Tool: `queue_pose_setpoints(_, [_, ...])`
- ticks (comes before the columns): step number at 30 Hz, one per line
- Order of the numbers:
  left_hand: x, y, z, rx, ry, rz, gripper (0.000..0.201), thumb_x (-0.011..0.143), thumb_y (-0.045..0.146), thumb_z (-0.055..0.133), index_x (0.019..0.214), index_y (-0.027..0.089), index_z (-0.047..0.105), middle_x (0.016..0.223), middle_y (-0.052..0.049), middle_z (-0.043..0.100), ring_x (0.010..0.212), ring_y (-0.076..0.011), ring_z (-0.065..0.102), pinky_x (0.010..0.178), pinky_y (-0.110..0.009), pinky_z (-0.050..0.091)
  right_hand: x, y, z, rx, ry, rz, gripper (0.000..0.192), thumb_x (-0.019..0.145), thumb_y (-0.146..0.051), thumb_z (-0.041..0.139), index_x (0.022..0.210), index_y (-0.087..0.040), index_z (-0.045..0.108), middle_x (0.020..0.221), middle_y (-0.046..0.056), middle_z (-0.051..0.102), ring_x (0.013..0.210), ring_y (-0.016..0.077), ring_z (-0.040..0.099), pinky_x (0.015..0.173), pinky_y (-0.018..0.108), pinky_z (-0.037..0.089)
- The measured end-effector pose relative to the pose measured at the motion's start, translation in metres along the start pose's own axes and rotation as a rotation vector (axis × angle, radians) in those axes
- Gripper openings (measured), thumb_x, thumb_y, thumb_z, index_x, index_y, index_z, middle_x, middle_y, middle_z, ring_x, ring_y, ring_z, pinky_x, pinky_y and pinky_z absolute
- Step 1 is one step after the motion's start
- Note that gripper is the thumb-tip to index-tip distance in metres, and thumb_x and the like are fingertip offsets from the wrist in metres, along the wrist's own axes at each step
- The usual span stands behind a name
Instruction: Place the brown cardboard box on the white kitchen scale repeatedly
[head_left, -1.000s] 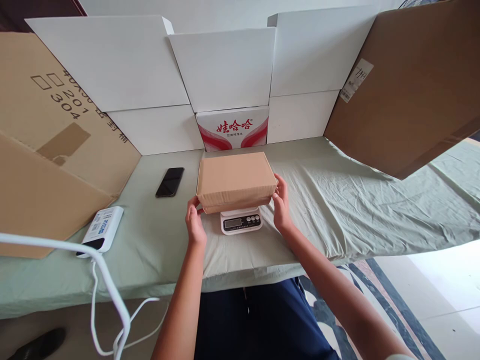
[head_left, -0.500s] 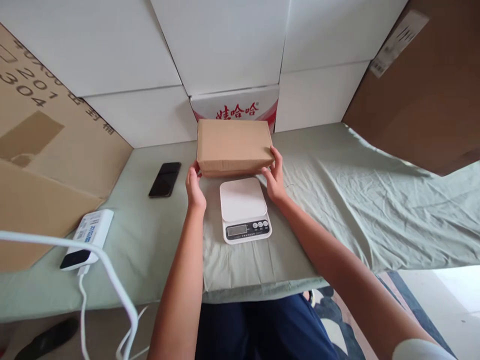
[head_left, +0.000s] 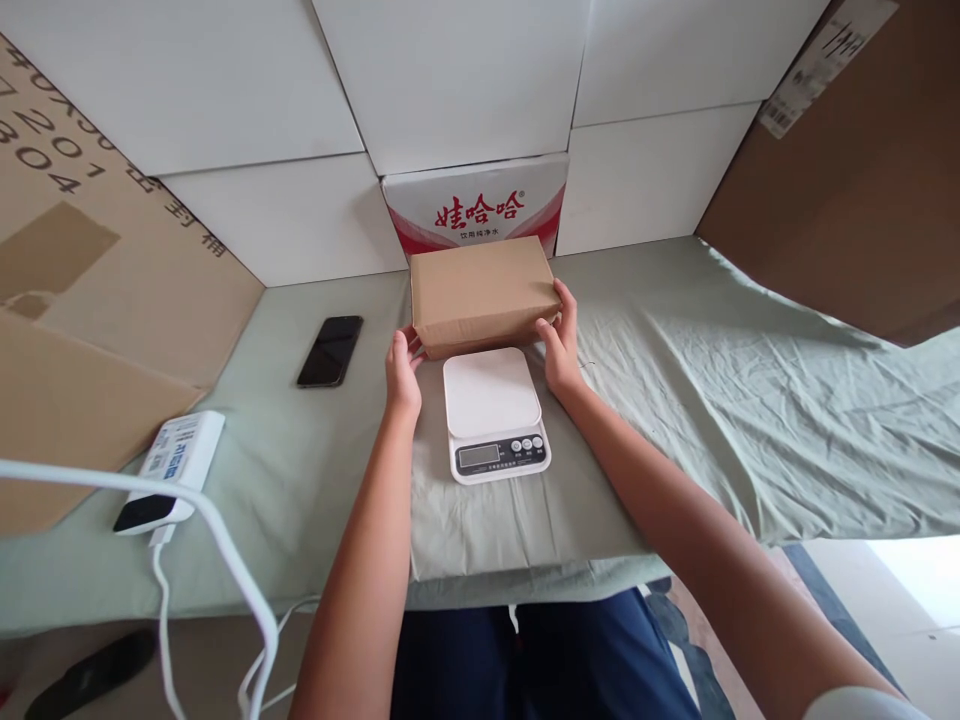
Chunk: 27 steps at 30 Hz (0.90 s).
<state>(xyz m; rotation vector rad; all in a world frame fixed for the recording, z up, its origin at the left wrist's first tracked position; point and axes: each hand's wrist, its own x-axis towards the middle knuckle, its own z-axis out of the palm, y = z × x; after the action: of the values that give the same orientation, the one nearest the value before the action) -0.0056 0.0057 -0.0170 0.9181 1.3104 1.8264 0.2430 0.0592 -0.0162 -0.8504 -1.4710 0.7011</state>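
A closed brown cardboard box [head_left: 484,285] is held between my two hands, just behind the kitchen scale. My left hand [head_left: 403,370] grips its near left corner, with the fingertips partly hidden at its side. On the near right corner, my right hand [head_left: 561,340] has its thumb at the front and its fingers along the side. The white scale [head_left: 493,392] lies in front of the box, with its bare platform towards the box and its display and buttons towards me. Whether the box's underside touches the cloth cannot be made out.
A black phone [head_left: 330,352] lies to the left on the green cloth [head_left: 300,520]. A white power bank [head_left: 171,470] with a white cable [head_left: 225,545] is nearer. Large cartons flank both sides, and a carton with red lettering [head_left: 480,210] stands behind.
The box and both hands have shifted slightly right, and the box is turned a little. More of the red-lettered carton shows behind it. The view has shifted slightly too.
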Motion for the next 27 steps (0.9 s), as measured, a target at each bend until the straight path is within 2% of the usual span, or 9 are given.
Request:
queue_pose_setpoints(7, [0.000, -0.003, 0.000, 0.030, -0.034, 0.005, 0.078, 0.087, 0.085, 0.052, 0.126, 0.020, 0.071, 0.141, -0.019, 0.070, 0.134, -0.0327, 0.065, 0.102, -0.042, 0.057, 0.001, -0.004, 0.000, 0.020, 0.032, 0.079, 0.065, 0.095, -0.053, 0.052, 0.157, -0.038, 0.039, 0.165, 0.003, 0.040, 0.148, 0.0323, 0.040, 0.127, 0.059, 0.034])
queue_pose_setpoints(15, [0.000, -0.004, 0.001, 0.029, -0.033, -0.009, 0.074, 0.091, 0.081, 0.053, 0.128, 0.020, 0.073, 0.144, -0.018, 0.069, 0.135, -0.0331, 0.064, 0.101, -0.041, 0.057, 0.001, 0.006, -0.002, -0.006, 0.015, 0.106, 0.067, 0.096, -0.051, 0.049, 0.161, -0.042, 0.034, 0.161, 0.002, 0.043, 0.141, 0.0286, 0.046, 0.120, 0.055, 0.043])
queue_pose_setpoints(27, [0.001, -0.007, 0.001, 0.021, -0.053, -0.001, 0.073, 0.092, 0.079, 0.053, 0.131, 0.020, 0.072, 0.147, -0.018, 0.067, 0.137, -0.0327, 0.064, 0.104, -0.042, 0.057, 0.001, -0.002, 0.002, 0.050, 0.056, 0.144, 0.067, 0.093, -0.049, 0.053, 0.159, -0.040, 0.039, 0.161, 0.002, 0.045, 0.142, 0.0267, 0.045, 0.126, 0.055, 0.037])
